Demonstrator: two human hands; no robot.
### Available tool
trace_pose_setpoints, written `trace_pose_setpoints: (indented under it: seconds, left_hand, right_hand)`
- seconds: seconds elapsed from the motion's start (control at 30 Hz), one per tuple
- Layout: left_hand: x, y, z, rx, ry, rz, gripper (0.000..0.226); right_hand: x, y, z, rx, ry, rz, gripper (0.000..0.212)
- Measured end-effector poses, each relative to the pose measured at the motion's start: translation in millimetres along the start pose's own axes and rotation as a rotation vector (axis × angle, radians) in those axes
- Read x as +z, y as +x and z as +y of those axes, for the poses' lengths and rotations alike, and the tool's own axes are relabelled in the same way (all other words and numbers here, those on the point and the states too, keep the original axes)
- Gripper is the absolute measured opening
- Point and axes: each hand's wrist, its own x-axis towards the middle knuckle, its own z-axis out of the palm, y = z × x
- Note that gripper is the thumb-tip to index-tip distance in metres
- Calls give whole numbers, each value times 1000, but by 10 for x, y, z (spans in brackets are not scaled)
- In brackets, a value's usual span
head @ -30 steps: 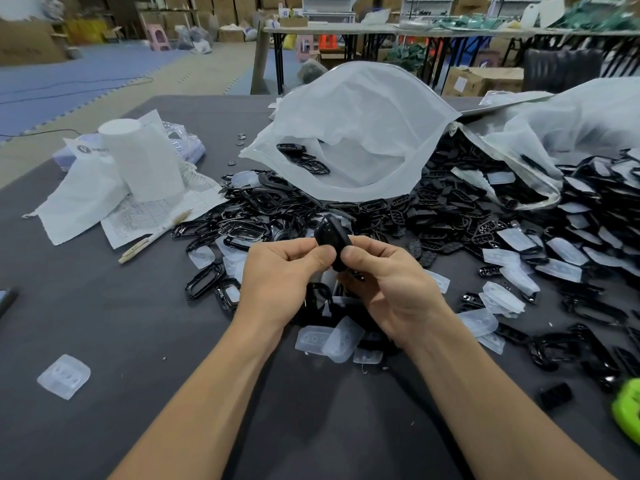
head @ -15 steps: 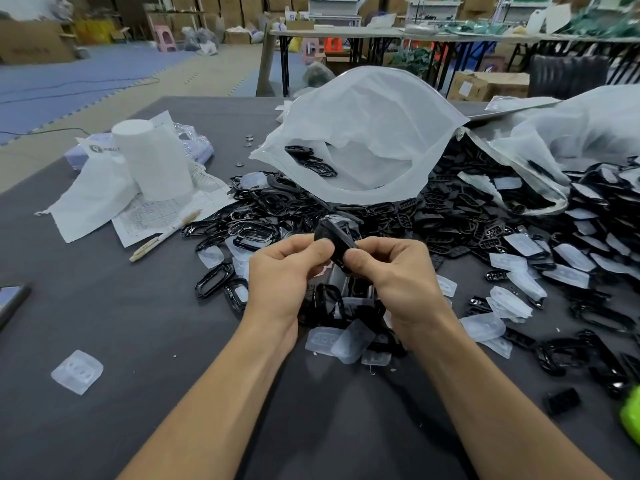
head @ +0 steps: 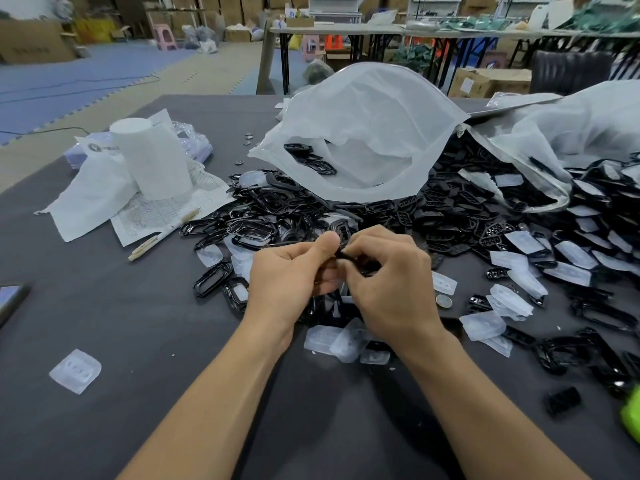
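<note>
Both my hands meet above the dark table, in front of a heap of black plastic parts. My left hand and my right hand pinch one small black plastic part between thumbs and fingertips. Most of that part is hidden by my fingers. Below my hands lie a few translucent rubber pads and more black frames.
A white bag lies open behind the heap, a second bag at the right. Left are a white foam cup, papers and a pen. A lone pad sits near left, a phone at the edge, a coin right.
The black part stood up above my fingertips earlier; now my hands have closed in over it and lowered it, so only a sliver shows between them.
</note>
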Motion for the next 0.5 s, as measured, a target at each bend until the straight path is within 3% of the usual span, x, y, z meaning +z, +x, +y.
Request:
trace_pose_setpoints:
  seconds: [0.07, 0.17, 0.3, 0.43, 0.5]
  left_hand:
    - [-11, 44, -33, -1, 38, 70, 17]
    - [-98, 140, -18, 47, 110, 212, 15]
    - [-305, 280, 21, 92, 99, 364, 21]
    - [-356, 297, 10, 102, 120, 367, 22]
    - [-348, 289, 12, 123, 138, 355, 21]
  right_hand:
    - [18, -13, -8, -72, -64, -57, 13]
    - [42, -21, -45, 49, 37, -170, 23]
    - [72, -8, -12, 152, -23, -128, 21]
    - [138, 107, -5, 185, -174, -211, 22]
    - [201, 240, -59, 151, -265, -344, 32]
